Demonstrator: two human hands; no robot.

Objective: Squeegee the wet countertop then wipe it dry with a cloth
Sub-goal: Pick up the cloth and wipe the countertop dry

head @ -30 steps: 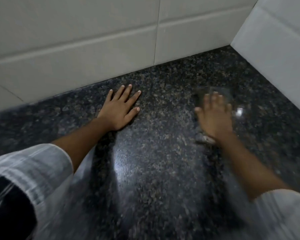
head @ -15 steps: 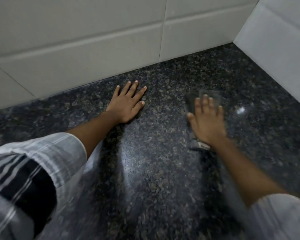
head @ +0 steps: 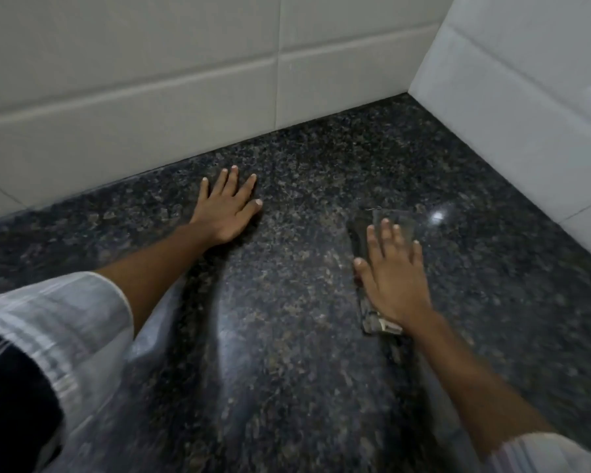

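The dark speckled granite countertop [head: 287, 319] shines under a light. My right hand [head: 393, 274] lies flat, fingers spread, pressing a dark, thin cloth [head: 394, 218] onto the stone at the right. The cloth sticks out past my fingertips, and a crumpled end shows under my wrist. My left hand [head: 226, 208] rests palm down and empty on the countertop near the back wall, fingers apart. No squeegee is in view.
A white tiled wall [head: 151, 97] runs along the back. A second tiled wall [head: 526, 114] closes the right side, and the two meet in a corner at the upper right. My striped sleeves fill the lower corners.
My right hand has slid the cloth toward me and a little to the left. My left hand has stayed planted in about the same spot.
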